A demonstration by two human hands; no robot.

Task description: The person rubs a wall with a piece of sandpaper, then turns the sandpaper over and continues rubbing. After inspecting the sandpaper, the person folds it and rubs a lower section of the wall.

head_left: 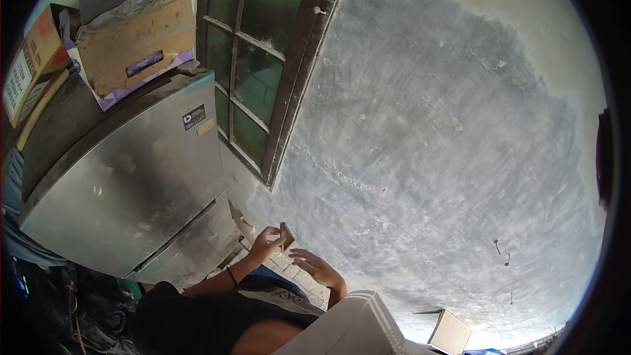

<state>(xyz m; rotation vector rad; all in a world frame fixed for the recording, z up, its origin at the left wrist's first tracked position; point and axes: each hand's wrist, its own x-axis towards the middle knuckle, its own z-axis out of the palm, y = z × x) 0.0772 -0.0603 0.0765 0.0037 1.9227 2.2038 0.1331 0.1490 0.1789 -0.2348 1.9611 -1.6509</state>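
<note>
My left hand (265, 244), with a dark band at its wrist, is closed on a small flat brown piece (287, 236). The piece stands on edge in front of the grey wall (407, 158); its exact kind is too small to make out. Just to the right and a little lower is my right hand (311, 265), fingers stretched out and apart, holding nothing visible. Beneath both hands shows a pale surface with a block-like pattern (303, 281), partly covered by my arms and dark clothing.
At left stands a stained silver refrigerator (141, 177), with a worn carton (141, 59) and another box (33, 66) on top. A wood-framed window (259, 46) is behind it. A white ridged casing (358, 325) is close below. Nails (497, 248) stick out of the wall.
</note>
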